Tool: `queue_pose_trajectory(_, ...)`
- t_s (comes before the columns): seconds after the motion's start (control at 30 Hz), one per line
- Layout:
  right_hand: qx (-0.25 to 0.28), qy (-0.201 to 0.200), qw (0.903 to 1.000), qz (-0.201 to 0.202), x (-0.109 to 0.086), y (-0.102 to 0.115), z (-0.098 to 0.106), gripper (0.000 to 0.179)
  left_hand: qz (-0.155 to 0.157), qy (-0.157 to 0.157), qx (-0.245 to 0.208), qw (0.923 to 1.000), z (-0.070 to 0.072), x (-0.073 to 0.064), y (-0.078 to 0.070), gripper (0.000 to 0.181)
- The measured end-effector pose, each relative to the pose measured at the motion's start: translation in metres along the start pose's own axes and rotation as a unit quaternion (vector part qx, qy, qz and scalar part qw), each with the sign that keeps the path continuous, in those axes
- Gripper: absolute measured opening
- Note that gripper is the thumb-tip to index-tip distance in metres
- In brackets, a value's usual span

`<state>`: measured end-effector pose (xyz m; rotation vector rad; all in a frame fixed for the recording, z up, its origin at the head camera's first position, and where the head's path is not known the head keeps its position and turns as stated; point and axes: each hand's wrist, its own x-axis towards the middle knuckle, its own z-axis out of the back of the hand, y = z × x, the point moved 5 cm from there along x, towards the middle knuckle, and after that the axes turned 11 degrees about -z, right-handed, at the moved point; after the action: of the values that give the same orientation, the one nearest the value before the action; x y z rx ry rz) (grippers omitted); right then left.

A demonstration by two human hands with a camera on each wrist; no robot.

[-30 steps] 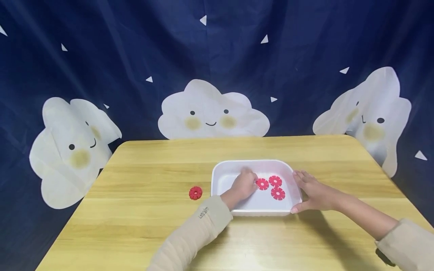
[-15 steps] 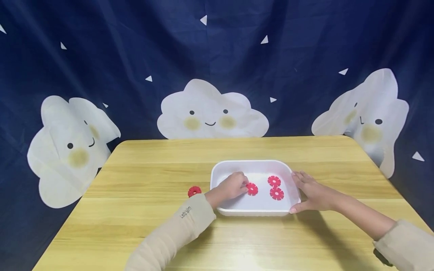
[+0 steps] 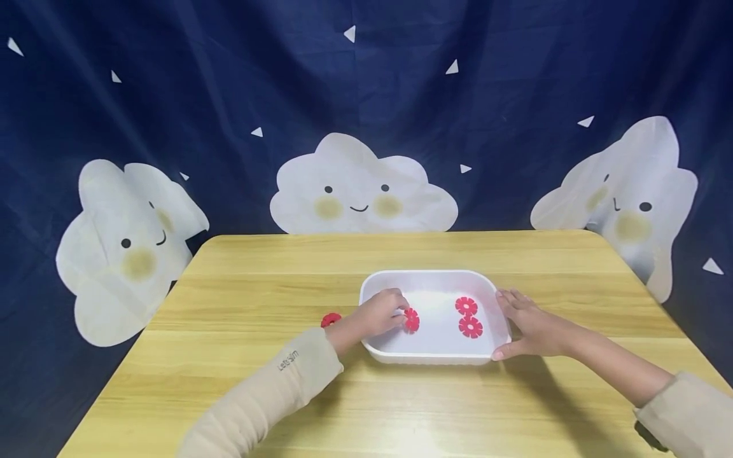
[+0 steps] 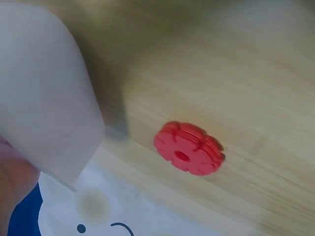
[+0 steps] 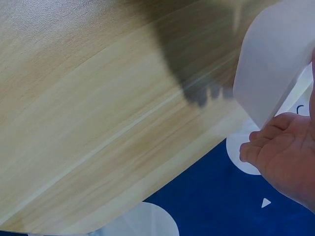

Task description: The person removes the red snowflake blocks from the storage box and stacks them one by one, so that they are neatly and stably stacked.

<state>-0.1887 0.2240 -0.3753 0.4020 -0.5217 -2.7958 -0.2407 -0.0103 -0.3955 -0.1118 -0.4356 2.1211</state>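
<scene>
In the head view, my left hand (image 3: 380, 313) reaches over the left wall of a white plastic tray (image 3: 435, 360). Its thumb and fingers pinch a red notched disc, a snowflake-shaped building piece (image 3: 411, 320), which is partly covered by the fingertips. Two more red snowflake pieces (image 3: 468, 317) lie close together on the right part of the tray floor. My right hand (image 3: 535, 326) rests against the tray's right end, thumb at the front corner and extended fingers along the outer wall. The right wrist view shows this hand (image 5: 285, 147) from the palm side at the tray wall (image 5: 268, 64).
Left of the tray, a short stack of red snowflake pieces (image 4: 189, 148) stands on the wooden table (image 3: 246, 394), partly behind the left forearm in the head view. A dark blue curtain (image 3: 229, 76) with printed clouds hangs beyond the table's far edge.
The left hand has drawn one snowflake piece leftward across the tray, away from the other two, which stay in place. My right hand has stayed at the tray's right end.
</scene>
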Motion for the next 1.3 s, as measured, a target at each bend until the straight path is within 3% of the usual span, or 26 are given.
queue_pose_trajectory(0.43,-0.003,0.001,1.0000,-0.002,0.000,-0.002,-0.001,0.115,0.003,-0.012,-0.020,0.9997,0.011,-0.019,0.001,0.019)
queue_pose_trajectory(1.3,-0.003,-0.003,1.0000,0.005,0.002,-0.002,-0.001,0.116,-0.046,-0.104,-0.003,0.9935,0.038,-0.058,0.002,0.019)
